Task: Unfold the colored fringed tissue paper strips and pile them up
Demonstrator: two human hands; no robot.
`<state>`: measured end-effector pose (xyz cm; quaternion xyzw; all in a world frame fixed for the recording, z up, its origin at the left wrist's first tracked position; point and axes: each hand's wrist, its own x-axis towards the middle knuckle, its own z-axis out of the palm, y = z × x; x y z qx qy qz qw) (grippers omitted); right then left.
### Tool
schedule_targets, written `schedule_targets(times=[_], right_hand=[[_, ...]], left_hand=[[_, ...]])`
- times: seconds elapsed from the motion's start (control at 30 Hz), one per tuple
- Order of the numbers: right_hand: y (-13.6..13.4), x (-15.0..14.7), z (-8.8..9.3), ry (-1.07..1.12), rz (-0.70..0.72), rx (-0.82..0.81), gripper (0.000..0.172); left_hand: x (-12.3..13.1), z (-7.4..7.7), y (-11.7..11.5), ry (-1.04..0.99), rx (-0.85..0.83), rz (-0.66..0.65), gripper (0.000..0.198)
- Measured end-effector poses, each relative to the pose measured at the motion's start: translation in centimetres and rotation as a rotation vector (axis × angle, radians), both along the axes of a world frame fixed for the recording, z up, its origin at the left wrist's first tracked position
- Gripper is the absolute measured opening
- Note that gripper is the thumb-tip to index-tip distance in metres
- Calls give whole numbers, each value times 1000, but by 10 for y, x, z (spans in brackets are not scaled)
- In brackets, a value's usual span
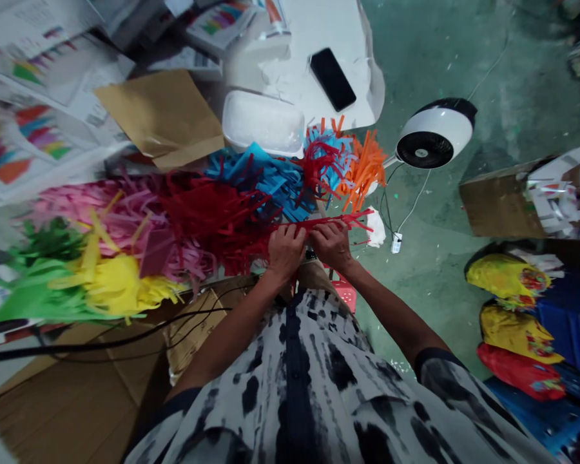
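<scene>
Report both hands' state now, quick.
Left hand: closed, holding a red paper fringe strip.
Right hand: closed, holding the same strip.

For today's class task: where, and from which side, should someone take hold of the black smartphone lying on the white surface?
Pinch the black smartphone by its two long edges, coming from above: it lies flat on the white surface, nothing rests on it, and its slim, narrow body suits a thumb-and-finger grip.

Green concrete floor (pixel 415 290) under cardboard carton (pixel 500 200)
</scene>
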<state>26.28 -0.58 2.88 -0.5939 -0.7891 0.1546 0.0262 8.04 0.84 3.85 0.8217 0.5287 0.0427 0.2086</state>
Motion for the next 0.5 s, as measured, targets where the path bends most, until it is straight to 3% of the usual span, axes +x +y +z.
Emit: schedule_targets(times=[0.3,0.5], right_hand=[[8,8,-2,7,18,-58,31],[17,20,11,67,-17,-107,30]], left_hand=[[-24,-19,-3,-145,9,10,31],[-40,-16,-1,-194,5,69,29]])
